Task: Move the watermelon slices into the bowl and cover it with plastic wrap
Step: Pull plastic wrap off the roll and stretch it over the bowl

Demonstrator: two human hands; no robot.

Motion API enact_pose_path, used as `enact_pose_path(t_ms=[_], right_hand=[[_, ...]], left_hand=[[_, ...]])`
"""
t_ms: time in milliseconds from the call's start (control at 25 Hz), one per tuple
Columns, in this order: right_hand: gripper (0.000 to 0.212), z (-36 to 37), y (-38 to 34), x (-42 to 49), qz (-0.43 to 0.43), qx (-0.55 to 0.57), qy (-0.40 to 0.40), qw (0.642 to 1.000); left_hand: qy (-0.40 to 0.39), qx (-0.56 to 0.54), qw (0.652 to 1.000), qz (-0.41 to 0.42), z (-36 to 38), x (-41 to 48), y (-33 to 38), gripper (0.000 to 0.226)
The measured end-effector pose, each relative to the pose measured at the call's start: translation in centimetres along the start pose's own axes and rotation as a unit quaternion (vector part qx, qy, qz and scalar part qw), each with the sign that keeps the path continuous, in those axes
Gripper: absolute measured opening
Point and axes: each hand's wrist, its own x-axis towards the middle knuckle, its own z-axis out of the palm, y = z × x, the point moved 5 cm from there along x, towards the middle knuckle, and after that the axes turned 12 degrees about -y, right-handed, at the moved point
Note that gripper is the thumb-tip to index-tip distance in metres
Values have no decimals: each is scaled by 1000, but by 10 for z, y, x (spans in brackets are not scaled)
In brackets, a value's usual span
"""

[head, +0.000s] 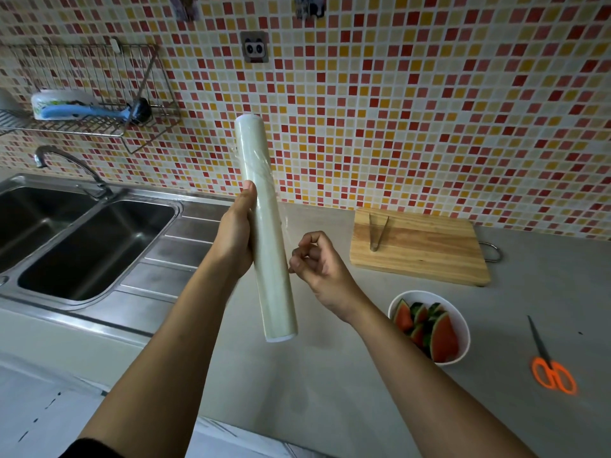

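My left hand (236,233) grips a long roll of plastic wrap (264,226) near its middle and holds it almost upright above the grey counter. My right hand (317,262) is beside the roll's right edge, its fingertips pinched together on a loose flap of the clear film. A white bowl (463,328) stands on the counter to the lower right. Several watermelon slices (439,335) lie inside it, red flesh and dark green rind showing. The bowl's top is uncovered.
A wooden cutting board (426,256) with metal tongs (377,231) lies behind the bowl. Orange-handled scissors (550,368) lie at the right. A steel double sink (82,246) with a faucet (66,163) fills the left. A wire rack (86,94) hangs on the tiled wall.
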Motion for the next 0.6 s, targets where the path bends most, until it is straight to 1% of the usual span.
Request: enact_pose_path(t_ms=[80,160,280,360,440,520,600], right_hand=[[21,0,-1,0,14,-16,-14,1000],[23,-3,-2,-1,28,-7,-22,999],[29,-5,3,-4,36,31,-28,998],[25,0,11,-8,40,23,-32,998],[18,5,17,-10,36,24,-19,999],[13,4,18,-8,23,26,10,999],[11,2,17,-7,12,9,28,999]], left_hand=[[8,0,1000,-5,-1,0,-1,42],[10,-9,1000,-5,0,0,0,42],[3,-54,999,-5,0,1,5,46],[-16,-82,996,2,-1,4,12,47],[-30,-77,996,18,-2,4,18,48],[-37,-68,997,23,0,2,20,51],[-38,-72,996,23,2,1,18,52]])
